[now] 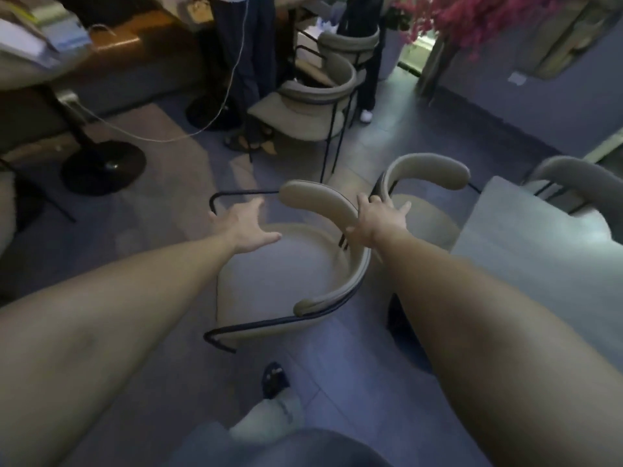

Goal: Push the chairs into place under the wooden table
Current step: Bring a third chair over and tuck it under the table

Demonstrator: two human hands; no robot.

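The left hand (244, 227) is hovering with fingers (257, 205) spread wide, holding nothing, above the near chair (286, 264). The right hand (376, 220) is resting on that chair's backrest (320, 202), fingers loosely open, a second chair (428, 173) just beyond them.

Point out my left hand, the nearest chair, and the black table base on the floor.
left hand (244, 227), head view, on the back of the open hand.
nearest chair (269, 274), head view, on its pale seat cushion.
black table base (102, 170), head view, on the round foot.
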